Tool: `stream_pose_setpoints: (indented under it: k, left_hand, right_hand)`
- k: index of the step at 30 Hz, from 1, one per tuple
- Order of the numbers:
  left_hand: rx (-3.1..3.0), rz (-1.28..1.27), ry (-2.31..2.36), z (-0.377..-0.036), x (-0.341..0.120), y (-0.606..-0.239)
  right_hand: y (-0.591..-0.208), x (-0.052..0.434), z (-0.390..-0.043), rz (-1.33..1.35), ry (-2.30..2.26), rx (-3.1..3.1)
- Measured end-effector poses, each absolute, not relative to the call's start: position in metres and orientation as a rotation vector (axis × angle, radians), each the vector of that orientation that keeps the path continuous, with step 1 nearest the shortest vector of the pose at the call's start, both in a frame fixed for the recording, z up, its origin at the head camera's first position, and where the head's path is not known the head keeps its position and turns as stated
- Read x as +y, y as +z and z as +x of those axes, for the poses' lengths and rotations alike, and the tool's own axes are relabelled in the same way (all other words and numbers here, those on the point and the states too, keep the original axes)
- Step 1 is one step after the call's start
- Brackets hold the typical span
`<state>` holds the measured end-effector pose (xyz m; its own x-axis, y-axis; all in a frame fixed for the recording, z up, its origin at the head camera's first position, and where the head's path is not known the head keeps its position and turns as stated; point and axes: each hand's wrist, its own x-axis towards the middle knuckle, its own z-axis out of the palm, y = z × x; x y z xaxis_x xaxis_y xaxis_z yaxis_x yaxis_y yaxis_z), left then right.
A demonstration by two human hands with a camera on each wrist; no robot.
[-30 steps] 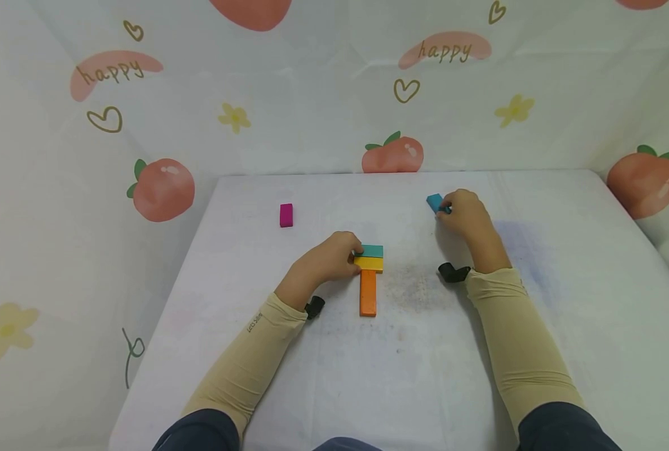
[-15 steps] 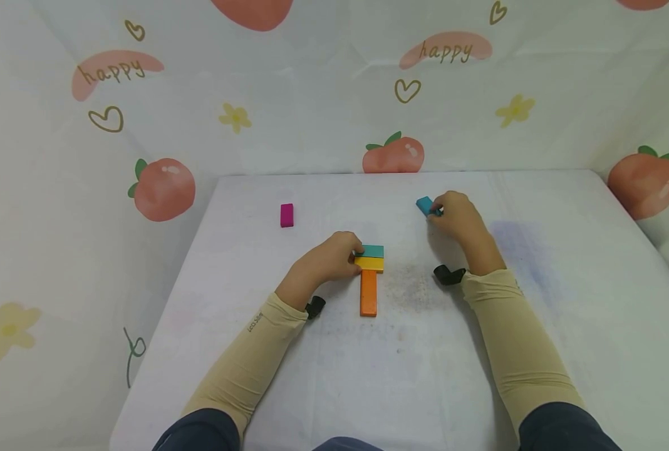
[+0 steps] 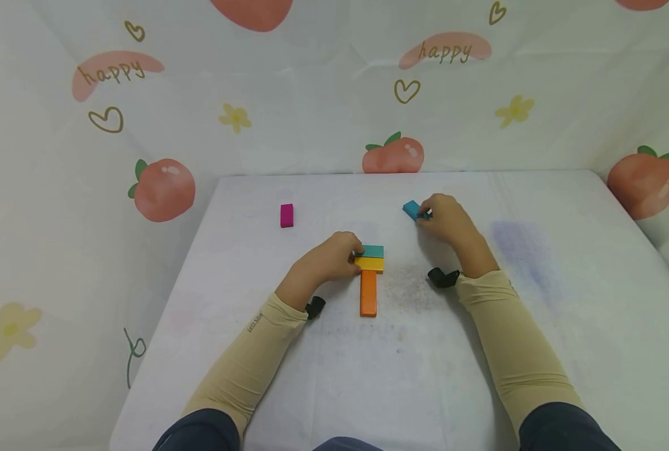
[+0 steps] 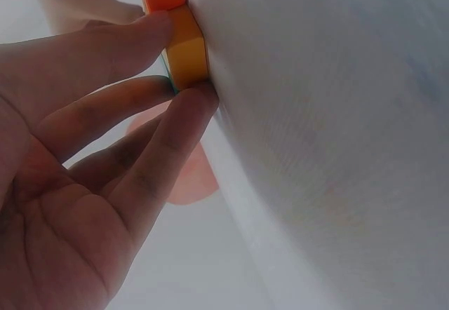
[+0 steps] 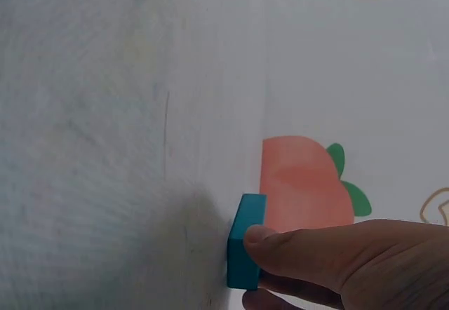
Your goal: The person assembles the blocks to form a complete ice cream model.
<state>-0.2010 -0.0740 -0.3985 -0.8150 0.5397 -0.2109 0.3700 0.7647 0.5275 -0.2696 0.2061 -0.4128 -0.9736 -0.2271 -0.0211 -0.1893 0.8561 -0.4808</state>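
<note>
In the head view, my left hand [image 3: 326,260] pinches the left ends of a teal block [image 3: 373,251] and a yellow block [image 3: 371,264], which lie side by side and touch. An orange block [image 3: 368,294] runs down from the yellow one, so the three form a T. The left wrist view has the thumb and fingertips about the end of the yellow block [image 4: 188,54]; the teal block is mostly hidden there. Farther back on the right, my right hand [image 3: 450,219] holds a blue block [image 3: 410,210] between thumb and fingers, low over the table.
A magenta block [image 3: 286,215] stands apart at the back left of the white-covered table [image 3: 334,388]. Behind it hangs a curtain [image 3: 312,94] printed with peaches, hearts and flowers. Black wrist cameras, such as the one at the right wrist [image 3: 443,277], hang under both wrists.
My right hand has moved left and slightly nearer with the blue block in its grip. The left hand, the T of blocks and the magenta block have stayed put.
</note>
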Motion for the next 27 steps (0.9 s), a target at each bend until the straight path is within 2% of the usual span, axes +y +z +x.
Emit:
stream_pose_setpoints:
  k: [27]
  left_hand:
    - [2.599,0.672,0.661,-0.201,-0.074,-0.398]
  right_hand:
    - [-0.412,0.191,-0.270,-0.498,-0.752,2.871]
